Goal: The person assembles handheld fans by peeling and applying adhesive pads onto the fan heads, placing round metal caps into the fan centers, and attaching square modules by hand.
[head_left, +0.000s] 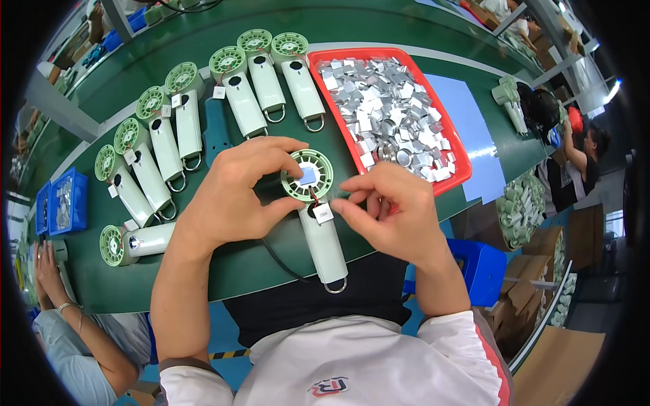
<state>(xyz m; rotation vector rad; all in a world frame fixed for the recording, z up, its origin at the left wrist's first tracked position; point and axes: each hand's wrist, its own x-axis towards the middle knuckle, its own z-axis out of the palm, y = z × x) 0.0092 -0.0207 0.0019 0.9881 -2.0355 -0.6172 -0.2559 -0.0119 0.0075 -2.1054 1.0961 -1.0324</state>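
Observation:
In front of me a pale green handheld fan (323,247) lies on the green bench, its round head away from me and a metal loop at its near end. A square bluish-silver piece (308,176) sits at the middle of the head. Short wires and a small white tag (323,214) come out at the neck. My left hand (237,193) grips the head's rim between thumb and fingers. Beside the head's right edge, my right hand (396,213) is closed with curled fingers, thumb and forefinger tips close together; what they hold, if anything, cannot be made out.
Several similar fans (244,101) lie in an arc at the far left, with a teal power screwdriver (217,128) among them. A red tray (462,172) full of small silver pieces stands at the far right, against blue sheets (467,122). A co-worker's hands (49,274) are at the left.

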